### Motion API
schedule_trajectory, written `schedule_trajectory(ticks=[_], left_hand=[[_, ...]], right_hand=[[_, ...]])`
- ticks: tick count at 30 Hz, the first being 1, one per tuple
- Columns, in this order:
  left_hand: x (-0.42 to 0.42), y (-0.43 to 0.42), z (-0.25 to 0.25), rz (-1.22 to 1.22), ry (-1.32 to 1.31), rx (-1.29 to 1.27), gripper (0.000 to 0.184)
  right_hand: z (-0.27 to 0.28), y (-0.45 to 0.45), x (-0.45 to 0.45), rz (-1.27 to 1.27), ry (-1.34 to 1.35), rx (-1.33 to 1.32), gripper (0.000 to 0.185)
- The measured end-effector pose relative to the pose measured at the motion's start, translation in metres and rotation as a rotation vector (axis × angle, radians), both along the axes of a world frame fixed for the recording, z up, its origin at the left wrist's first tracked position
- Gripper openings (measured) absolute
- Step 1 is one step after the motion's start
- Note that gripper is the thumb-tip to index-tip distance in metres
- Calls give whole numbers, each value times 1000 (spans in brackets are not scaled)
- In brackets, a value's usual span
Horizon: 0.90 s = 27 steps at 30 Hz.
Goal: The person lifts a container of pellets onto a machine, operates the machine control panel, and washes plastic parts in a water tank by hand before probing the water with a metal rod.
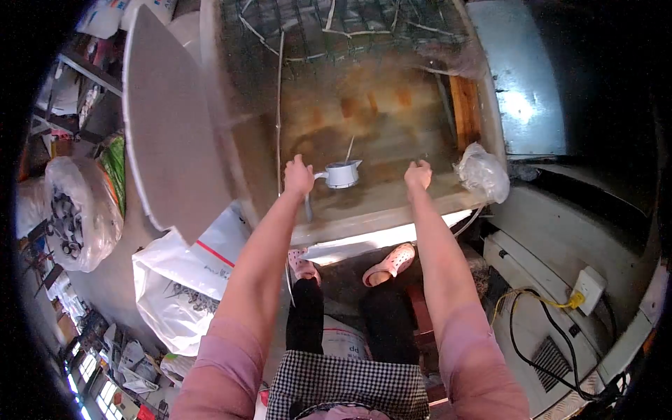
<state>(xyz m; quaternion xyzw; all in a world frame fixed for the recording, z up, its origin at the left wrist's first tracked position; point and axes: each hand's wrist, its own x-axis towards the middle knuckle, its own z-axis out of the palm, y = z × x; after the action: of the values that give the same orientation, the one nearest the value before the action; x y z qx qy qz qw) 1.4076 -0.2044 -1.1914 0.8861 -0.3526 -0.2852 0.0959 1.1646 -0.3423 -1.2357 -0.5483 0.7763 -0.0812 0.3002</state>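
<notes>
White jug (pixel 341 176), small and spouted, stands upright on the brown-stained surface (pixel 381 136), between the hands and closer to the left one. Clock directions taken from the jug: its handle points to nine, spout to two, and a thin stick (pixel 350 148) rises from its mouth toward one.

Left hand (pixel 299 176) at nine, fingers curled, just beside the handle; contact cannot be told. Right hand (pixel 418 175) at three, well apart from the jug, fingers folded in. Whether either encloses something thin: cannot tell.

Clear plastic bag (pixel 483 173) also at three, beyond the right hand; orange-brown wooden piece (pixel 465 112) at two.

Step in hand (judged): two-handed work over the surface, arms spread around the jug. Next move (judged): passing leftward needs clearance at the handle; lifting the jug would call for left fingers opening, then closing around that handle, keeping it level
</notes>
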Motion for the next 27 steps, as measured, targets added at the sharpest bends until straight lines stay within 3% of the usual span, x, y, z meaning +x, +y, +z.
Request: schedule_trajectory(ticks=[2,4,6,8,9,11,12,14,15,16,17,18,19,20,21,23,24,26,27], left_hand=[[0,-3,-31,37,-75,-27,36],[2,-8,-57,49,189,-8,32],[-9,-21,-61,109,302,-82,31],[-19,-38,-48,509,769,-336,31],[-26,-48,-32,510,768,-337,31],[-39,-63,14,774,1220,-638,32],[-41,-70,40,767,1218,-636,32],[-47,-76,83,972,1319,-350,37],[-57,-75,88,871,1270,-349,42],[-72,-71,84,596,1146,-536,46],[-70,-69,77,469,1180,-531,47],[-64,-68,68,343,1214,-524,49],[-47,-65,50,315,1060,-389,51],[-34,-65,36,286,903,-260,53],[-34,-81,69,540,864,-181,55],[-25,-79,31,784,928,-236,53],[-24,-77,16,873,1010,-228,51],[-29,-79,-18,928,1093,-261,48],[-34,-80,-27,975,1179,-306,45]], right_hand=[[-21,1,4,-133,145,-62,22],[-33,10,21,-392,-657,235,20],[4,21,46,-538,-1148,580,22],[47,41,86,-337,-1334,488,29],[67,48,105,-198,-1228,402,31],[88,57,142,-69,-1124,314,33],[92,57,159,-85,-1086,178,35],[97,39,168,-103,-1048,42,38],[97,21,161,-305,-1116,242,38],[93,5,152,-510,-1169,447,39],[83,-2,145,-514,-1171,448,39],[60,-4,135,-67,-863,239,38],[43,-5,123,362,-525,28,38],[38,-6,108,370,-303,-144,35],[32,-6,92,371,-79,-310,32],[-8,-12,56,29,113,-336,27],[-20,-13,46,-235,35,-75,27],[-28,1,45,-622,-777,252,26],[-18,8,48,-666,-1102,442,25]])
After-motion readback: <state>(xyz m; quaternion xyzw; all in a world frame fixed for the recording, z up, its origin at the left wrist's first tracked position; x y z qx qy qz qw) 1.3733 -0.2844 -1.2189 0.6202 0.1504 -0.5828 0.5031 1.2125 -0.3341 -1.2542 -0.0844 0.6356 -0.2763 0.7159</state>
